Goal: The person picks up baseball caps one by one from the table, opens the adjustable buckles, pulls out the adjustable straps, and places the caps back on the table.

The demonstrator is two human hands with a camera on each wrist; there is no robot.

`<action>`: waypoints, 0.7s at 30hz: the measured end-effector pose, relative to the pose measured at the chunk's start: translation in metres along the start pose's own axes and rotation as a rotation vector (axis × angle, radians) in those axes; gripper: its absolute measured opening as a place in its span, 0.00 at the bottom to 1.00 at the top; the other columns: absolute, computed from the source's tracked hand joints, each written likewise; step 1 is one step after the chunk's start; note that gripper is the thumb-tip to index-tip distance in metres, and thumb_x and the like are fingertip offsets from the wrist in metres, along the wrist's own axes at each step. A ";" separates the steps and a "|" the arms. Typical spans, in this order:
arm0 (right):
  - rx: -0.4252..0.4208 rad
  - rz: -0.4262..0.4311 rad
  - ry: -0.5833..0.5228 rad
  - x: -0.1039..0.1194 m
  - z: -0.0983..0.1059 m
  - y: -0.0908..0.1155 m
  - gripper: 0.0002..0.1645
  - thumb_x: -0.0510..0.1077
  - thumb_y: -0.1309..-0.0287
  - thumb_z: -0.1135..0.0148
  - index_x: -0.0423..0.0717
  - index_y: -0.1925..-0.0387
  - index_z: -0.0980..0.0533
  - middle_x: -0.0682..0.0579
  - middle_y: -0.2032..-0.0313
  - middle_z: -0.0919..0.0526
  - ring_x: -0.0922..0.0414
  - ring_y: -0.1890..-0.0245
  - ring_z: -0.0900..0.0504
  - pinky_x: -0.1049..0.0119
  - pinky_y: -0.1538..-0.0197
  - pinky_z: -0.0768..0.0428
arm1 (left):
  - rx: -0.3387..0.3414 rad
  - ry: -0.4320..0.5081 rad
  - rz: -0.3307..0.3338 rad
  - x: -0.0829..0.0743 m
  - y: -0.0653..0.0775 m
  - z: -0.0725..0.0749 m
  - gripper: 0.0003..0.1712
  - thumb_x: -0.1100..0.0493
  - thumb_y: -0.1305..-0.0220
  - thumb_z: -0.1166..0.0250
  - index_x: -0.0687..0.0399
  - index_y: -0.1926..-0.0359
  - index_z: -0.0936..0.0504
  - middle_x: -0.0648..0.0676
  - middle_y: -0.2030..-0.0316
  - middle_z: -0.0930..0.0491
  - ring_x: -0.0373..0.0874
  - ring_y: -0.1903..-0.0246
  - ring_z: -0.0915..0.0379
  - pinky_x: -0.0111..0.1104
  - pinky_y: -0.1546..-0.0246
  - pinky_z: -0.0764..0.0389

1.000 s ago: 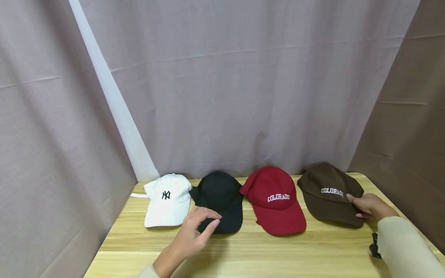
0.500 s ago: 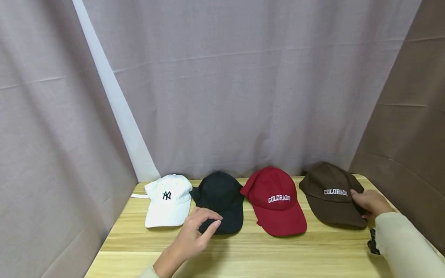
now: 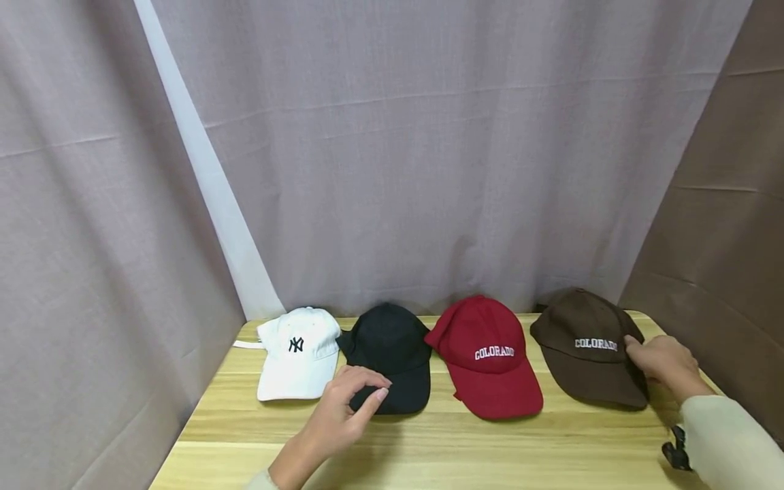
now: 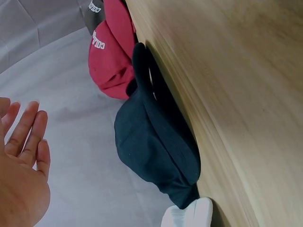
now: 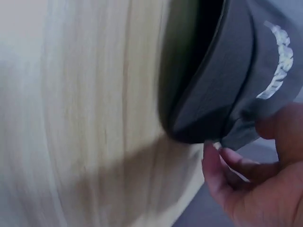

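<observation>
Four caps would be several, and they lie in a row on the wooden table point(image 3: 453, 449). At the right end is a brown baseball cap point(image 3: 582, 327) with white COLORADO lettering; my right hand point(image 3: 664, 364) pinches its right side, thumb on the cloth. The right wrist view shows the fingertips at the edge of this brown cap point(image 5: 213, 90). My left hand point(image 3: 343, 412) hovers before the black cap point(image 3: 388, 340), fingers loosely bent and holding nothing; it hides part of the brim. In the left wrist view the hand point(image 4: 23, 175) is apart from the black cap point(image 4: 151, 132).
Left of the black cap lies a white cap point(image 3: 300, 367) with an NY logo, its strap sticking out leftward. A red COLORADO cap point(image 3: 490, 354) lies between the black and brown ones. Grey-brown curtains point(image 3: 398, 170) close off the back and sides.
The brown cap has shifted slightly right and turned a little with my right hand, which has moved up along its side. My left hand stays in place. The view drifts slightly.
</observation>
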State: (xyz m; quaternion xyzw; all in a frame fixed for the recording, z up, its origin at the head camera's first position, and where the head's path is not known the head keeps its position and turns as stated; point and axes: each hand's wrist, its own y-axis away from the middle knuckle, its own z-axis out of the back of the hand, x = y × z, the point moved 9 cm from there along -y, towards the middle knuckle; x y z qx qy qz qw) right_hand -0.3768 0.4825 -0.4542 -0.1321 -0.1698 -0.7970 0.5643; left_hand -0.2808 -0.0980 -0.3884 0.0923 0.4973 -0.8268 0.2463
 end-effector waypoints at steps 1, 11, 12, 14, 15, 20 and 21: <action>-0.035 0.010 -0.001 0.005 0.004 0.004 0.39 0.61 0.20 0.62 0.39 0.76 0.22 0.37 0.73 0.18 0.39 0.69 0.19 0.53 0.68 0.26 | -0.002 0.000 -0.004 -0.001 0.000 0.000 0.11 0.67 0.31 0.30 0.46 0.55 0.13 0.49 0.58 0.09 0.40 0.56 0.14 0.34 0.50 0.21; -0.562 0.468 -0.098 0.117 0.004 0.104 0.15 0.46 0.29 0.36 0.36 0.64 0.17 0.38 0.66 0.15 0.41 0.65 0.18 0.50 0.65 0.27 | 0.014 -0.006 0.037 0.002 0.007 -0.004 0.11 0.66 0.31 0.30 0.45 0.54 0.13 0.47 0.57 0.10 0.38 0.56 0.14 0.34 0.51 0.23; -0.570 0.517 -0.100 0.131 -0.002 0.117 0.12 0.44 0.31 0.34 0.37 0.64 0.16 0.40 0.65 0.14 0.40 0.63 0.18 0.47 0.62 0.25 | 0.016 -0.006 0.042 0.002 0.007 -0.004 0.11 0.66 0.31 0.30 0.45 0.54 0.13 0.46 0.57 0.10 0.38 0.56 0.14 0.34 0.51 0.23; -0.576 0.600 -0.087 0.155 -0.018 0.140 0.08 0.43 0.35 0.30 0.42 0.65 0.14 0.45 0.64 0.12 0.43 0.61 0.16 0.48 0.58 0.25 | 0.019 -0.004 0.055 0.002 0.009 -0.005 0.10 0.65 0.30 0.30 0.44 0.54 0.13 0.47 0.57 0.10 0.38 0.55 0.14 0.34 0.51 0.23; -0.563 0.630 -0.086 0.166 -0.026 0.151 0.06 0.43 0.36 0.28 0.43 0.65 0.13 0.48 0.63 0.10 0.44 0.59 0.15 0.47 0.55 0.24 | 0.019 -0.004 0.061 0.002 0.010 -0.005 0.10 0.65 0.29 0.31 0.44 0.54 0.13 0.48 0.57 0.09 0.38 0.55 0.14 0.34 0.51 0.23; -0.461 0.723 -0.070 0.197 -0.066 0.190 0.06 0.41 0.37 0.26 0.46 0.59 0.09 0.53 0.56 0.07 0.50 0.52 0.11 0.47 0.46 0.19 | 0.020 -0.023 0.098 0.003 0.013 -0.005 0.08 0.63 0.27 0.32 0.44 0.55 0.11 0.47 0.56 0.10 0.39 0.54 0.15 0.34 0.50 0.21; -0.441 0.734 -0.064 0.201 -0.072 0.195 0.07 0.40 0.36 0.27 0.46 0.57 0.09 0.54 0.54 0.07 0.51 0.51 0.10 0.47 0.45 0.18 | 0.017 -0.030 0.104 0.003 0.014 -0.004 0.08 0.64 0.27 0.31 0.44 0.56 0.11 0.46 0.56 0.10 0.39 0.54 0.15 0.34 0.50 0.20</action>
